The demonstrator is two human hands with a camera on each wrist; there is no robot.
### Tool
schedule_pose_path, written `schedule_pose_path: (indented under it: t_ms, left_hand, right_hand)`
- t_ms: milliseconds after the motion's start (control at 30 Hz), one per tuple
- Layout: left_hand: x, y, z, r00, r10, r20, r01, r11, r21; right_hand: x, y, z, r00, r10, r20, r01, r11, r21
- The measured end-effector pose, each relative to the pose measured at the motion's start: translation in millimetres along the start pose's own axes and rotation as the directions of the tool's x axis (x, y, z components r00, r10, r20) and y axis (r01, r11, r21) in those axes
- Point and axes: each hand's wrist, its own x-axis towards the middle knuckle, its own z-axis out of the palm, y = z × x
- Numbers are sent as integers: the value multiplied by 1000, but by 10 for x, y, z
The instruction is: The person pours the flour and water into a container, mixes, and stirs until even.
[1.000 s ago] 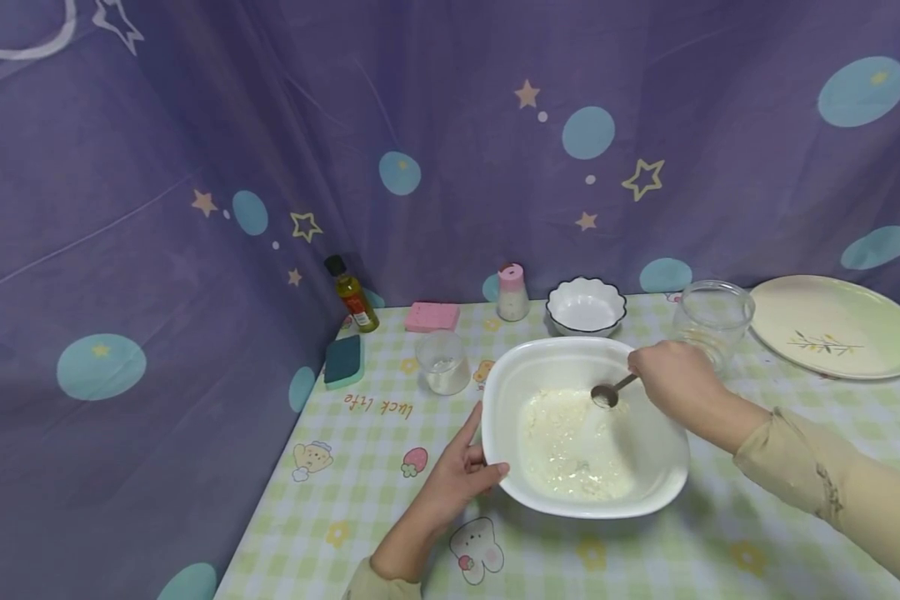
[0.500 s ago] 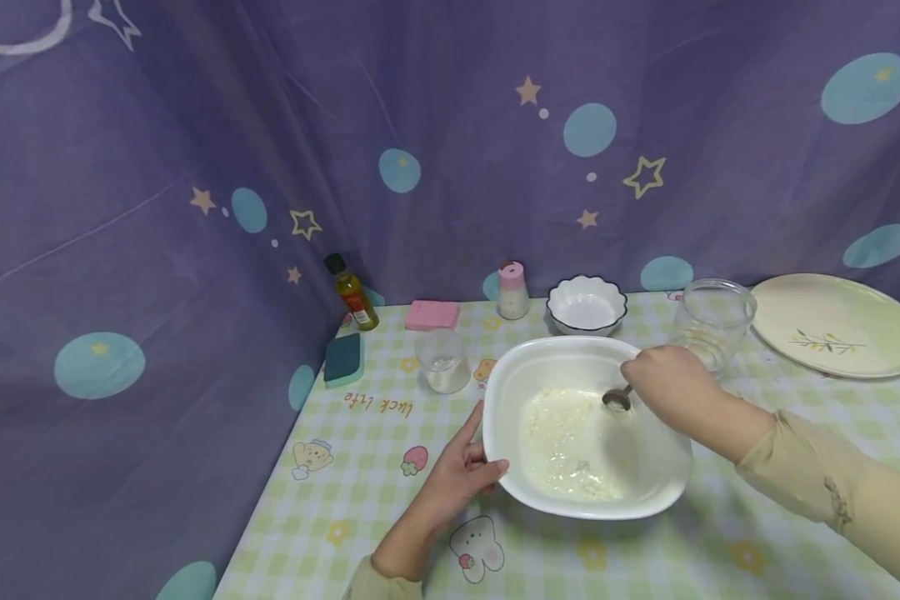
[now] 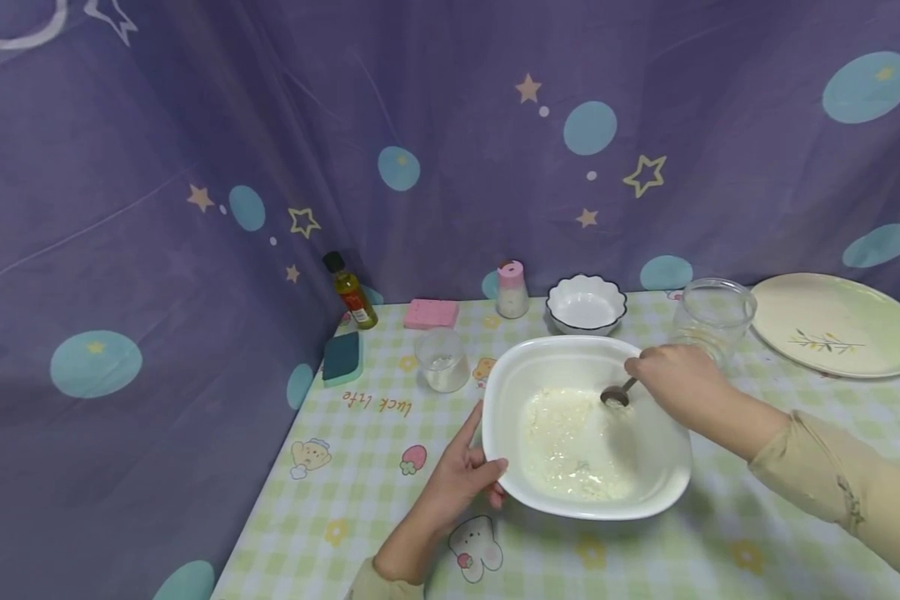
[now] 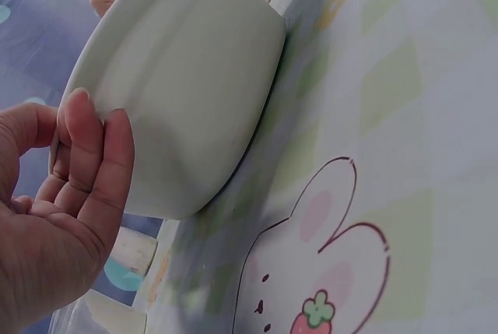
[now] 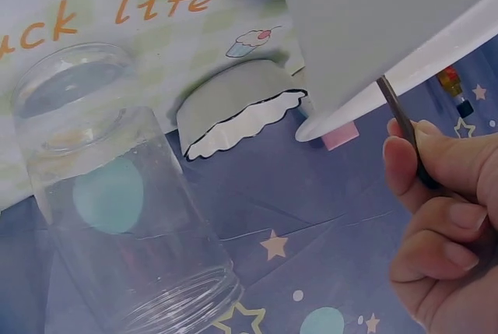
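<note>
Head view: right hand (image 3: 678, 381) fingers pinch the spoon (image 3: 619, 393) handle, its tip inside the large white bowl (image 3: 585, 425) at table centre; left hand (image 3: 461, 477) fingers grip the bowl's near-left rim

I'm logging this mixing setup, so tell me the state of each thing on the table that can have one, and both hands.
Large white bowl: upright, holds a pale lumpy mixture.
Spoon: tip down in the bowl.
Right hand: pinches the spoon handle.
Left hand: grips the bowl's rim.
Glass jar: upright, lidless, looks empty.
Small cup: upright, a little clear liquid.
Scalloped bowl: upright, empty.
Oil bottle: upright, capped.
Shaker: upright, pink lid on.
Plate: flat, bare.
</note>
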Motion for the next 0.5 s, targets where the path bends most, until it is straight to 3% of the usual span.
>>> schedule_pose_path:
  t_ms: [500]
  left_hand:
    - [-24,-2,29,1000,-10,-13,10,1000,-10]
  right_hand:
    - [-34,10,-32,999,-33,-14,33,999,-31]
